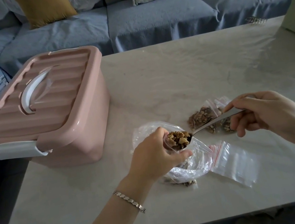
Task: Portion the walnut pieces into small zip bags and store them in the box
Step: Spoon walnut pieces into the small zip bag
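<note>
The step in hand was filling. The right hand [260,112] gripped the handle of a metal spoon [212,122], whose bowl carried a heap of walnut pieces [178,138] at the left hand [155,149]. That hand was curled round what looked like the mouth of a small zip bag [169,145], though most of the bag was hidden by the fingers. Under both lay a large clear bag [189,167] with more walnut in it, near the middle of the tabletop [174,68]. Just to the right lay empty zip bags [233,162]; farther off, behind the spoon, sat filled bags [201,117]. The pink box [80,134] stood to the left with its lid on.

The next move probably called for tipping the spoon into the bag's mouth without spilling, then pressing the zip closed. The box would need unlatching before anything went in.
</note>
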`<control>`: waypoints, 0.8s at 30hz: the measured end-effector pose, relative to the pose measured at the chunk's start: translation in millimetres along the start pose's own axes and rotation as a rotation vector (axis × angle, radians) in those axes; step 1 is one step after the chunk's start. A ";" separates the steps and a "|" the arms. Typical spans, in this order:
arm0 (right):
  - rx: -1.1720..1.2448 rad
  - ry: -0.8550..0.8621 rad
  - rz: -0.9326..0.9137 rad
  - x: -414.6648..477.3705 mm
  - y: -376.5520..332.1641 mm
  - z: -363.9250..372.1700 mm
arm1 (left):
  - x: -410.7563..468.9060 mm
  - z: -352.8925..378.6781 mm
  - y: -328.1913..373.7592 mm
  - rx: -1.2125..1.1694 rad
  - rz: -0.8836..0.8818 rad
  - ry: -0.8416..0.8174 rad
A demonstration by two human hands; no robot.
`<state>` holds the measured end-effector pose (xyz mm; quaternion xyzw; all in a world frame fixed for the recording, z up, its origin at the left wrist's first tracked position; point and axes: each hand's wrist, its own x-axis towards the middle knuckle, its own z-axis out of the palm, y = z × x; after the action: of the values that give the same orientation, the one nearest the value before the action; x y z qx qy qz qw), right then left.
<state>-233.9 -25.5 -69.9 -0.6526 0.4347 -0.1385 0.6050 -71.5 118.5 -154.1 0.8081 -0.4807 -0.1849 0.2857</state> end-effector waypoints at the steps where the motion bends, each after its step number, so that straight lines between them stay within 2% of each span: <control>1: -0.012 -0.007 -0.010 0.5 -2.2 1.8 | 0.0 0.6 0.3 0.009 -0.007 0.002; 5: -0.154 -0.036 -0.106 1.5 -10.9 9.7 | -1.2 2.9 1.0 0.023 -0.022 0.019; 12: -0.636 -0.042 -0.451 -17.8 -32.4 28.0 | -4.5 10.9 -1.7 -0.054 -0.073 0.071; 14: -0.689 -0.050 -0.512 -25.0 -37.7 31.9 | -5.4 12.8 -4.2 -0.112 -0.077 0.110; 20: -0.671 -0.003 -0.680 -36.1 -36.8 23.8 | -11.2 12.4 -12.6 -0.179 -0.051 0.219; 24: -0.333 0.091 -0.626 -24.8 -19.5 4.2 | -25.0 2.0 -19.3 -0.367 -0.078 0.379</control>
<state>-237.5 -6.6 -44.6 -0.8368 0.2569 -0.2736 0.3986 -71.4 147.2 -167.4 0.7808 -0.3457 -0.1254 0.5052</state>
